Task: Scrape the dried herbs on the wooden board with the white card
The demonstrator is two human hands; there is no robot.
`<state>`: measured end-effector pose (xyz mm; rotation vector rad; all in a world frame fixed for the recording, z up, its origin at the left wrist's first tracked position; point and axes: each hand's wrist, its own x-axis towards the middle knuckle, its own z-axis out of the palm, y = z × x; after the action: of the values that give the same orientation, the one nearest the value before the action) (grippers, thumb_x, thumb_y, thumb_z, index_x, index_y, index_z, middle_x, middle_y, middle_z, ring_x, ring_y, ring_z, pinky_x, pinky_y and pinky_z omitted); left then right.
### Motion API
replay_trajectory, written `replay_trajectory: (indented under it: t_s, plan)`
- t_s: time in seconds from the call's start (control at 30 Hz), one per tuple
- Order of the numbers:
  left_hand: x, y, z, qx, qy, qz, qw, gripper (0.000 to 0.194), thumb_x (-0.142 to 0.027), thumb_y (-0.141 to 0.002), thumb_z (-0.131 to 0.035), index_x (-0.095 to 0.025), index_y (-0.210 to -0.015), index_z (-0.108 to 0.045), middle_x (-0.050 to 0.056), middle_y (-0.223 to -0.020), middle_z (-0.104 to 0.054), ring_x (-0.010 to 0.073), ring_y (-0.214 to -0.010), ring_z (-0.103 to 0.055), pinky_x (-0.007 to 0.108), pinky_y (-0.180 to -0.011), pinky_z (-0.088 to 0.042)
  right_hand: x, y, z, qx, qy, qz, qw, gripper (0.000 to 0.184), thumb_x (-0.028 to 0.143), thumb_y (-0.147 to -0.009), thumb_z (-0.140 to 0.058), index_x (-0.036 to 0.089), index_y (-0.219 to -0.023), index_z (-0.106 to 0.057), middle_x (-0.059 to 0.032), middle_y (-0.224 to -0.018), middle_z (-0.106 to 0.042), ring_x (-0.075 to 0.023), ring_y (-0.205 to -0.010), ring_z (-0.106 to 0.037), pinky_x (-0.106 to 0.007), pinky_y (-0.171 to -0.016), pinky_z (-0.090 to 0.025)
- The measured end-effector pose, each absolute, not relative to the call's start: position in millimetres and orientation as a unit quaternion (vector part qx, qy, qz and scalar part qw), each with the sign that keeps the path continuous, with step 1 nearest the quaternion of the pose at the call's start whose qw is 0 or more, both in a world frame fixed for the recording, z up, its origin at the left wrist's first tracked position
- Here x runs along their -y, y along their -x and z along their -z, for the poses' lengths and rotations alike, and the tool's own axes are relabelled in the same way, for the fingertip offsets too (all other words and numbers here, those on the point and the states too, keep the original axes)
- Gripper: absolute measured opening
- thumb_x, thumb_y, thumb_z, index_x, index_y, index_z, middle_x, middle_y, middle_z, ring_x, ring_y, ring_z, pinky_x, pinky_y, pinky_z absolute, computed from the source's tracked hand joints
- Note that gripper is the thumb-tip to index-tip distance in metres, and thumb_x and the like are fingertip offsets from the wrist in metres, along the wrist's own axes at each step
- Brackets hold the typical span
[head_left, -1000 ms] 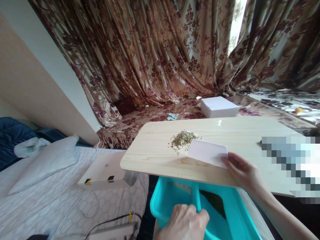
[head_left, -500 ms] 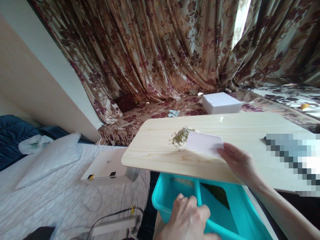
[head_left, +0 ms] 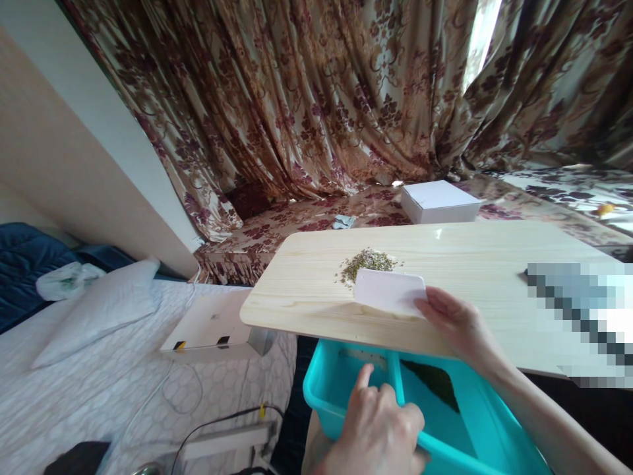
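Observation:
My right hand (head_left: 452, 320) pinches the end of a flat white plastic scraper (head_left: 388, 290), which is tilted against the light wooden tabletop (head_left: 306, 290). Right behind its far edge lies a loose pile of small greenish-brown dried bits (head_left: 370, 259). Below the table's front edge is a turquoise bin (head_left: 326, 406) with a divider. My left hand (head_left: 373, 419) is closed over the bin's near rim, index finger stretched forward and the other fingers curled. More dark green bits (head_left: 435, 382) lie in the bin's right compartment. The left compartment holds a few specks.
A blurred-out dark device (head_left: 573, 290) lies on the right of the tabletop. Behind the table, a white box (head_left: 440, 200) sits on a patterned ledge before curtains. To the left, a white carton (head_left: 212, 323) and cables lie on the bed (head_left: 123, 343).
My right hand has moved the scraper left and toward me, to the near side of the pile. My left index finger has stretched out. The pile looks more spread to the right.

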<state>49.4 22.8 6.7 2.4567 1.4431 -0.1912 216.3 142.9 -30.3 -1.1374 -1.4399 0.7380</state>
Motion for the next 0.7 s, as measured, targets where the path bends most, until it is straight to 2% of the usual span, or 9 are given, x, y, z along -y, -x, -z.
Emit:
replay_trajectory:
  t_s: [0.13,0.33,0.47,0.6,0.7]
  plan:
    - [-24,-51,-8,-0.494,-0.853,0.077,0.151,0.027,-0.042,-0.083,-0.062,-0.018,-0.094,-0.066,0.007,-0.085,-0.062,0.0203,-0.092,-0.057,0.040,-0.109,-0.020,-145,-213,28,0.607,0.476,-0.317,0.552,0.019,0.039,-0.070,-0.064,0.021,-0.076,-0.065,-0.0032,-0.077,-0.074,-0.0227,-0.078,-0.069,-0.033,-0.071,-0.058]
    - [-24,-52,-3,-0.503,-0.849,0.063,0.150,0.029,-0.043,-0.080,-0.064,-0.018,-0.095,-0.068,0.007,-0.085,-0.063,0.0222,-0.091,-0.058,0.042,-0.108,-0.020,-139,-211,26,0.629,0.462,-0.355,0.515,0.023,0.043,-0.071,-0.064,0.021,-0.076,-0.067,-0.0034,-0.076,-0.074,-0.0220,-0.071,-0.068,-0.029,-0.063,-0.057]
    - [-25,-51,7,-0.505,-0.851,0.039,0.140,0.031,-0.045,-0.076,-0.067,-0.018,-0.092,-0.069,0.007,-0.083,-0.064,0.0226,-0.084,-0.059,0.042,-0.107,-0.022,-124,-210,26,0.666,0.438,-0.385,0.464,0.026,0.042,-0.076,-0.061,0.020,-0.086,-0.070,-0.0037,-0.079,-0.073,-0.0215,-0.073,-0.067,-0.029,-0.063,-0.056]
    - [-28,-51,21,-0.519,-0.844,0.026,0.132,0.031,-0.046,-0.071,-0.068,-0.021,-0.089,-0.070,0.007,-0.082,-0.065,0.0245,-0.078,-0.060,0.047,-0.103,-0.025,-111,-213,20,0.682,0.422,-0.426,0.420,0.028,0.040,-0.077,-0.062,0.020,-0.094,-0.071,-0.0043,-0.082,-0.074,-0.0216,-0.076,-0.067,-0.028,-0.064,-0.057]
    - [-32,-51,30,-0.528,-0.838,0.026,0.132,0.016,-0.033,-0.075,-0.062,-0.024,-0.087,-0.069,0.006,-0.081,-0.065,0.0229,-0.074,-0.060,0.048,-0.099,-0.028,-115,-224,17,0.667,0.426,-0.426,0.438,0.027,0.041,-0.072,-0.067,0.020,-0.087,-0.073,-0.0045,-0.081,-0.074,-0.0221,-0.075,-0.068,-0.028,-0.063,-0.057]
